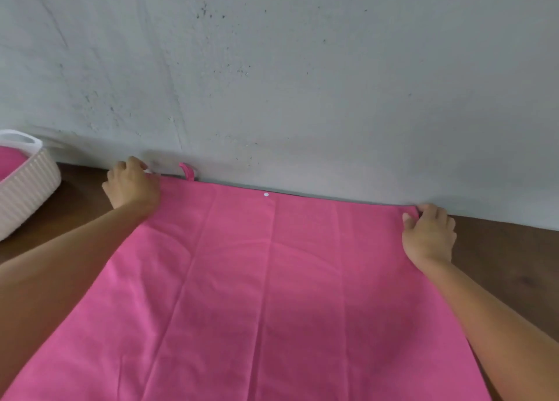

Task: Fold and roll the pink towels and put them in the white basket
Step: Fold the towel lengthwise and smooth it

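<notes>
Bare grey wall (272, 68) behind. Spread flat over the brown tabletop (508, 258), one pink towel (272, 294), creased lengthwise, far edge along the foot of the wall, near edge out of view below. At far left on the tabletop, beyond the towel's corner, the white basket (33, 186), ribbed, with something pink (9, 161) inside. Left hand (133, 186) curled over the far left corner, apparently grasping it, fingertips hidden. Right hand (429, 234) pinching the far right corner. Close to the left corner, a small hanging loop (187, 172) standing up against the wall. Mid-edge, a tiny white dot (266, 194), perhaps a snap.

Judged to be the first fold, barely begun. To do it well: lift both corners together, keep the far edge taut, draw it straight toward the body, match corner to corner at the near edge, then smooth out the creases before letting go. Better to tuck the loop inside, so as not to spoil the roll.
</notes>
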`<control>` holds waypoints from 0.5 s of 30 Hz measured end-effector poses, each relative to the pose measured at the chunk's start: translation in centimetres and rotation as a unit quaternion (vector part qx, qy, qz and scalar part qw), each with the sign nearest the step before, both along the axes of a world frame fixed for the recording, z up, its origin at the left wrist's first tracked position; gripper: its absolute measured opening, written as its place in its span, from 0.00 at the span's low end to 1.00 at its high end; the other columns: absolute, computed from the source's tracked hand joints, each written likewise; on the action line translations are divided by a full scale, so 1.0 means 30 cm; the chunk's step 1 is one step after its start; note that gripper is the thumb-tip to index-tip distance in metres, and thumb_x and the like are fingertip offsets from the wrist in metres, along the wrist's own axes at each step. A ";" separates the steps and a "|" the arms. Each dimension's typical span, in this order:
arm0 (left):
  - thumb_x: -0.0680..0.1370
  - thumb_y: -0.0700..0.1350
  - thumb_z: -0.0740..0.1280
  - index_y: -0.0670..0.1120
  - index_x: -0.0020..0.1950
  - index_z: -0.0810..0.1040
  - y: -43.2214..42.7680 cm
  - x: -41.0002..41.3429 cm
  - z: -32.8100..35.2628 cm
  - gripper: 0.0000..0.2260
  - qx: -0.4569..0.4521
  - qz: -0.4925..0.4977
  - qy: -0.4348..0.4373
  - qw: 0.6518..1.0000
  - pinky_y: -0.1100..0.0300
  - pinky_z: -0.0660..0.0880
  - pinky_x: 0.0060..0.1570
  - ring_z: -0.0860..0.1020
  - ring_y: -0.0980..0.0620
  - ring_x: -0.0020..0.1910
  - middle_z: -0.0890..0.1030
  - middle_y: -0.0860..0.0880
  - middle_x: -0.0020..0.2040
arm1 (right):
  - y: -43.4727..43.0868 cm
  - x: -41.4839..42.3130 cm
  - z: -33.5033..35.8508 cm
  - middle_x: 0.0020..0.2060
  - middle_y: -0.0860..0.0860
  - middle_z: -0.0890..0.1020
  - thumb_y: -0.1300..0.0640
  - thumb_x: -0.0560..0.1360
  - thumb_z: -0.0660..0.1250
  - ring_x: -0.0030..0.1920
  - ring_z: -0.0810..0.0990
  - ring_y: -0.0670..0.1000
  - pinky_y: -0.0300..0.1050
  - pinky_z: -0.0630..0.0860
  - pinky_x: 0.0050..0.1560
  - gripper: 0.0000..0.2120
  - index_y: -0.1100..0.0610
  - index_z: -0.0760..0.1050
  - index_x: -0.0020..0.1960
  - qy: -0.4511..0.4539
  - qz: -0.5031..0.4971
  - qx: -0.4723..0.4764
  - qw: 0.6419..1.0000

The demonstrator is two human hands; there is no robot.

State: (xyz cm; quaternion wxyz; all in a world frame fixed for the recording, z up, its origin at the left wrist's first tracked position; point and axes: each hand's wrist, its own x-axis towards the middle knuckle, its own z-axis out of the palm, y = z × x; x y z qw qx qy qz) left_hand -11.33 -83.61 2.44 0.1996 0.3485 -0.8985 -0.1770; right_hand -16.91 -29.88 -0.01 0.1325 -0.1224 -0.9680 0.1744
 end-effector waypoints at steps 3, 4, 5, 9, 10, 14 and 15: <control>0.78 0.43 0.67 0.43 0.63 0.76 0.100 0.063 0.027 0.14 -0.004 -0.030 -0.015 0.999 0.41 0.65 0.64 0.71 0.35 0.64 0.75 0.37 0.63 | -0.002 0.084 0.003 0.71 0.59 0.70 0.48 0.84 0.57 0.71 0.66 0.62 0.62 0.65 0.67 0.23 0.60 0.68 0.73 -0.043 0.085 0.060 0.994; 0.78 0.44 0.67 0.43 0.63 0.76 0.135 0.090 0.029 0.14 -0.001 -0.044 -0.014 0.999 0.41 0.65 0.65 0.71 0.36 0.64 0.75 0.37 0.63 | -0.004 0.113 0.003 0.74 0.58 0.68 0.47 0.84 0.55 0.74 0.63 0.60 0.62 0.63 0.70 0.24 0.59 0.67 0.75 -0.063 0.105 0.073 0.990; 0.78 0.44 0.67 0.43 0.63 0.76 0.170 0.119 0.031 0.14 0.003 -0.058 -0.015 0.998 0.41 0.64 0.65 0.71 0.36 0.65 0.74 0.38 0.64 | -0.008 0.143 0.006 0.76 0.56 0.66 0.46 0.85 0.52 0.76 0.61 0.58 0.61 0.60 0.72 0.25 0.58 0.65 0.76 -0.082 0.117 0.084 0.986; 0.79 0.45 0.68 0.43 0.63 0.77 0.319 0.244 0.006 0.14 0.025 -0.112 -0.031 0.993 0.41 0.64 0.66 0.70 0.37 0.65 0.74 0.39 0.65 | -0.016 0.251 0.004 0.80 0.53 0.59 0.44 0.85 0.46 0.80 0.54 0.52 0.57 0.54 0.76 0.29 0.57 0.57 0.81 -0.118 0.130 0.108 0.978; 0.79 0.46 0.69 0.44 0.62 0.77 0.361 0.275 0.001 0.14 0.025 -0.131 -0.032 0.991 0.41 0.64 0.65 0.70 0.37 0.65 0.74 0.39 0.65 | -0.017 0.276 0.009 0.81 0.53 0.58 0.43 0.85 0.45 0.80 0.54 0.51 0.56 0.54 0.76 0.29 0.57 0.56 0.81 -0.127 0.130 0.105 0.978; 0.78 0.47 0.70 0.44 0.60 0.78 0.547 0.403 -0.001 0.13 0.016 -0.227 -0.032 0.973 0.40 0.67 0.62 0.73 0.38 0.62 0.76 0.42 0.62 | -0.006 0.399 0.023 0.82 0.51 0.54 0.41 0.84 0.44 0.81 0.51 0.50 0.55 0.53 0.77 0.31 0.56 0.52 0.82 -0.156 0.140 0.127 0.970; 0.78 0.48 0.70 0.44 0.60 0.78 0.595 0.436 -0.002 0.13 -0.001 -0.264 -0.031 0.964 0.41 0.68 0.60 0.74 0.38 0.61 0.76 0.43 0.61 | -0.002 0.429 0.027 0.82 0.51 0.53 0.41 0.84 0.43 0.81 0.50 0.51 0.55 0.53 0.77 0.31 0.56 0.51 0.82 -0.162 0.147 0.134 0.966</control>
